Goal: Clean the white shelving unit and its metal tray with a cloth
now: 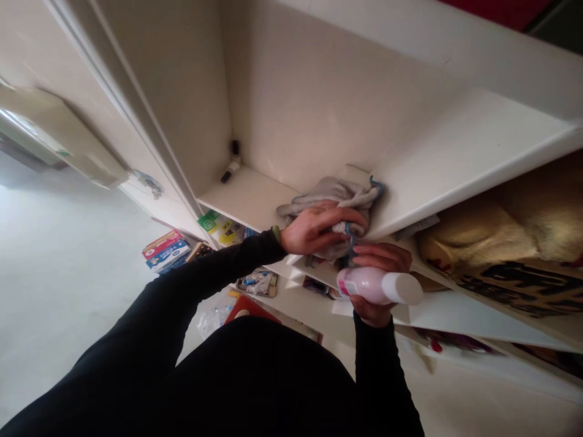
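A pink bottle with a white cap (364, 285) lies in my right hand (380, 261), whose fingers are wrapped round it; its cap points right. My left hand (310, 230) is closed on a grey cloth with a blue edge (334, 193), which lies bunched on the white shelf (257, 191). Part of the cloth hangs over the shelf's front edge, close to the bottle's far end. Whether the cloth touches the bottle is hard to make out.
A small black-and-white object (232, 162) sits in the shelf's back left corner. Below are colourful boxes (166, 250), a green and yellow packet (223, 227) and a tray of small items (259, 283). A brown bag with black lettering (510, 243) fills the compartment at right.
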